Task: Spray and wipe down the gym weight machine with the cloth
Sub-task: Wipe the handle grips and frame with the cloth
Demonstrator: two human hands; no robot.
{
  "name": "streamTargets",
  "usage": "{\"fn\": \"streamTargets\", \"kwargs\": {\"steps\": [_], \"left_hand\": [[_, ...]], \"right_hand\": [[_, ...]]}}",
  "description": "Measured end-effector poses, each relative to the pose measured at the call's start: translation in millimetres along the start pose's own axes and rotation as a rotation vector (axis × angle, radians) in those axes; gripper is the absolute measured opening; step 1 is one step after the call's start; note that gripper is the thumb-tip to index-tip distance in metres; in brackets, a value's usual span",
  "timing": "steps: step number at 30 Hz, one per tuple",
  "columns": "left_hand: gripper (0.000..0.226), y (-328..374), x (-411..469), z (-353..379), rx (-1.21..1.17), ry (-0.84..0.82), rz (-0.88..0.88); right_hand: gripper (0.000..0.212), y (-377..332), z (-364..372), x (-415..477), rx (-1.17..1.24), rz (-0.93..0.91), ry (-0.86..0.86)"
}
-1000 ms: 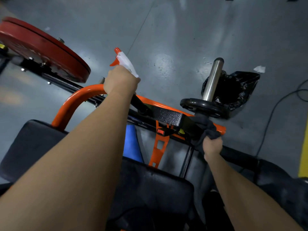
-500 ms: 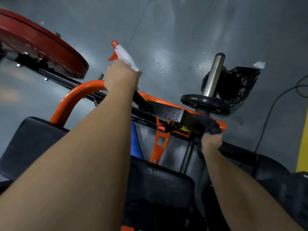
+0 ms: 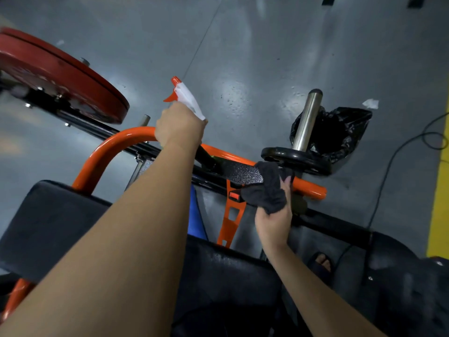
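The weight machine has an orange tube frame (image 3: 104, 152), a black textured plate (image 3: 240, 172) and black pads (image 3: 56, 222). My left hand (image 3: 179, 128) grips a spray bottle with a white and orange head (image 3: 185, 97), held above the orange bar with its nozzle pointing away from me. My right hand (image 3: 274, 215) holds a dark cloth (image 3: 269, 188) against the right end of the black plate, beside the orange bar's end (image 3: 313, 189). The bottle's body is hidden behind my left hand.
A red weight plate (image 3: 60, 79) hangs at the left. A chrome peg (image 3: 307, 120) rises from a small black plate (image 3: 294, 159) at the right. Behind it lies a black bag (image 3: 340, 132). A cable (image 3: 388, 171) and a yellow line (image 3: 439, 166) run along the right floor. A sandalled foot (image 3: 322, 262) shows below.
My right hand has lifted the cloth and turned palm up, bunching it over the plate's right end. My left hand with the bottle has stayed over the orange bar.
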State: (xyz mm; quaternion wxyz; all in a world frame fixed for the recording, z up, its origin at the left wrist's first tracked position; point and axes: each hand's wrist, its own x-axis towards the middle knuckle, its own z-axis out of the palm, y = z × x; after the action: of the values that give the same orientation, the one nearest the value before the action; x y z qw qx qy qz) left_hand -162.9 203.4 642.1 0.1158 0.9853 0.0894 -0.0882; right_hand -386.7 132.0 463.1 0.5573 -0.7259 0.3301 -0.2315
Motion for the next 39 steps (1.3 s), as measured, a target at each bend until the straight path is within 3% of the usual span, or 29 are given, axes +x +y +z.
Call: {"fn": "streamTargets", "kwargs": {"steps": [3,6,8,12,16,18,21,23,26,29,32,35,39], "left_hand": [[0.057,1,2,1,0.02,-0.002,-0.01],[0.059,-1,3,1,0.016,-0.011,-0.001],[0.06,-1,2,0,0.008,-0.008,0.015],[0.049,1,3,-3,-0.011,-0.078,-0.022],[0.041,1,3,-4,0.016,-0.077,-0.031],[0.037,3,2,-3,0.045,-0.056,-0.021],[0.034,5,-2,-4,0.067,-0.025,-0.015],[0.04,5,-4,-3,0.074,-0.012,-0.013],[0.044,5,-5,-2,0.082,-0.005,-0.001],[0.042,5,-4,-2,0.089,0.005,0.004],[0.036,3,-1,2,0.099,0.051,0.018],[0.042,2,-4,3,0.115,0.069,0.034],[0.042,2,-2,2,0.121,0.066,0.014]], "right_hand": [[0.062,-13,11,9,-0.12,-0.208,-0.063],[0.078,-42,41,19,-0.578,-0.402,-0.219],[0.09,-54,69,25,-0.751,-0.452,-0.323],[0.087,-59,96,37,-0.847,-0.477,-0.33],[0.098,-42,73,43,-0.78,-0.594,-0.435],[0.095,-38,53,48,-0.711,-0.597,-0.401],[0.07,-28,21,47,-0.539,-0.512,-0.285],[0.048,-18,5,40,-0.266,-0.38,-0.187],[0.045,14,-13,31,0.137,-0.119,-0.048],[0.047,66,-37,22,0.082,0.189,0.016],[0.051,95,-43,27,-0.068,0.347,-0.031],[0.039,99,-42,54,-0.105,0.572,0.042],[0.034,128,-36,66,-0.048,0.651,0.111]]}}
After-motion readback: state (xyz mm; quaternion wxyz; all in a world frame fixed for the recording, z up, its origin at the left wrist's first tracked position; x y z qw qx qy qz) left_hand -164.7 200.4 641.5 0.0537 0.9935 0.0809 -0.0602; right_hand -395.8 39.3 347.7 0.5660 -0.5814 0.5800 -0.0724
